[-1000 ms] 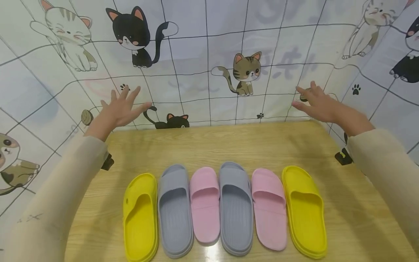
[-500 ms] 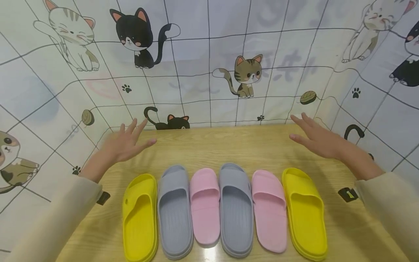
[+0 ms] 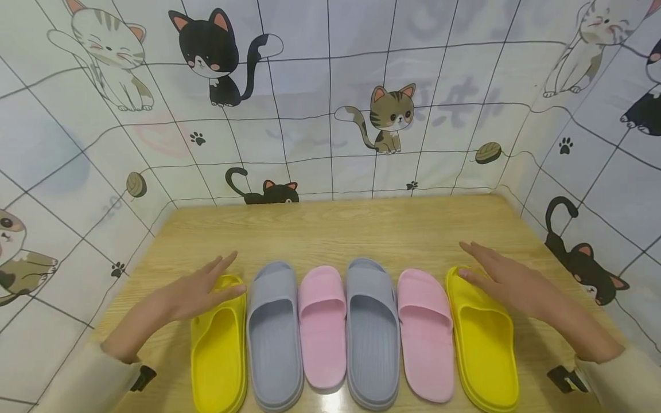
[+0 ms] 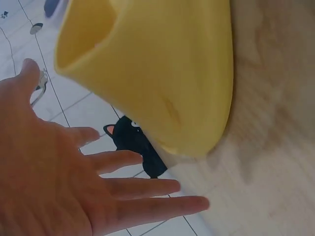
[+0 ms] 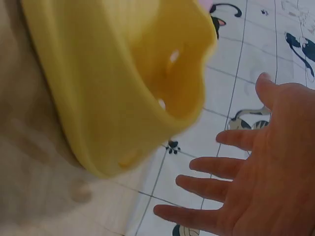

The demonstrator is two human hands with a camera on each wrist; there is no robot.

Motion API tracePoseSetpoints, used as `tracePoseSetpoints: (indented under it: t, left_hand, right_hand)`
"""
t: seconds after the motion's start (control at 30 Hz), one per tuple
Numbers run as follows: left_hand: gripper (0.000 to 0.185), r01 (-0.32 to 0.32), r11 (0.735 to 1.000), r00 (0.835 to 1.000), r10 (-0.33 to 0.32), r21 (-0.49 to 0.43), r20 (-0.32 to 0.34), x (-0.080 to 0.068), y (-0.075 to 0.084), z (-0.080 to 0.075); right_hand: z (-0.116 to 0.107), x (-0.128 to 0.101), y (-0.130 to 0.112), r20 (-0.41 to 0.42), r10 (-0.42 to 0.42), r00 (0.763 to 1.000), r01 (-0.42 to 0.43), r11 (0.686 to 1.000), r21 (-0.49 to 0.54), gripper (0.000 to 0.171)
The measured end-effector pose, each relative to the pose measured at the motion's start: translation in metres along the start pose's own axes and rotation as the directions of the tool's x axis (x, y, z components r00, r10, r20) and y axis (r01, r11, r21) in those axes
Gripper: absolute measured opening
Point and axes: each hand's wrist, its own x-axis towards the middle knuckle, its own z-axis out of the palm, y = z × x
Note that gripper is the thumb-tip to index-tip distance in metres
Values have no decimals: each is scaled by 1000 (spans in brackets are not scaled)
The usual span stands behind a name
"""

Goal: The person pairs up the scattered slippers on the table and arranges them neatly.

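The 2 soft yellow rubber slippers – left one (image 3: pixel 219 344), right one (image 3: pixel 482 338) – sit at the ends of a row of 6 on the wooden table (image 3: pixel 330 229). The left hand (image 3: pixel 198 292) and right hand (image 3: pixel 503 281) hover flat and open, gripping nothing – each should curl around its slipper's toe edge.

Two yellow slippers (image 3: pixel 219 344) (image 3: pixel 482 338) flank the row, soles down
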Motion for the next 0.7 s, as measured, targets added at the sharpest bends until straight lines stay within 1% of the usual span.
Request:
tracePoseSetpoints:
  t: [0.17,0.27,0.4,0.5,0.7]
  left_hand:
    - [88,43,999,998,-43,9,50,-13,10,17]
    - [89,70,997,996,-71,17,51,-19,17,26]
    - [95,118,992,993,-118,43,-2,-25,25,34]
    - [94,144,988,989,-141,60,-48,-27,29,38]
    - [84,153,986,985,-146,68,-90,-28,31,43]
  right_hand:
    - [21,-16,-7,37,66,997,-65,998,-20,79]
    - [31,-24,-11,44,105,994,-103,994,-31,83]
    - [43,-32,-18,29,144,989,-143,990,-14,91]
    - [50,-35,-20,13,146,989,-147,989,15,92]
    - [60,-38,-20,9,150,989,-150,986,71,89]
